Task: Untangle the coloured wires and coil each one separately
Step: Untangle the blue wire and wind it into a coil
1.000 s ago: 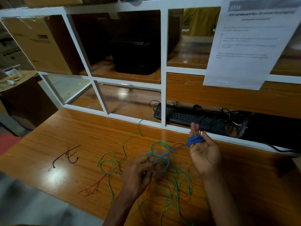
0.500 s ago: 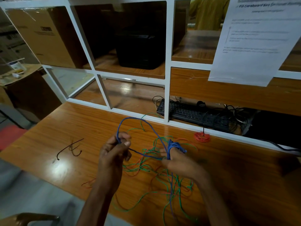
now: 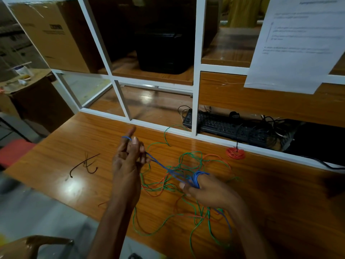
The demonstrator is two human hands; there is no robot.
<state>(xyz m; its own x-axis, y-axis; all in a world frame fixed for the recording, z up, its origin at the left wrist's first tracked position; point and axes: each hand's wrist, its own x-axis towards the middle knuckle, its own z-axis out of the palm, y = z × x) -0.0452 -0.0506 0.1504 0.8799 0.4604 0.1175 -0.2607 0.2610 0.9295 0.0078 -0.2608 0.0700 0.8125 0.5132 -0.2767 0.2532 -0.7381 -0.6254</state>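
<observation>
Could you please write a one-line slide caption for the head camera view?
Left hand pulls blue wire taut from the coil on right hand.

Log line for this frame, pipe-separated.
left hand: holds blue wire | right hand: blue coil on fingers | red coil: done | green/orange tangle: remaining

Blue wire [image 3: 164, 168], green wire [image 3: 190, 157], orange wire [image 3: 217, 157], red-orange coil [image 3: 235, 153], brown wood-grain table [image 3: 78, 146].

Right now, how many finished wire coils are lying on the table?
1: the red coil by the white frame, in front of the keyboard. The blue coil is unfinished, on the right hand.
</observation>
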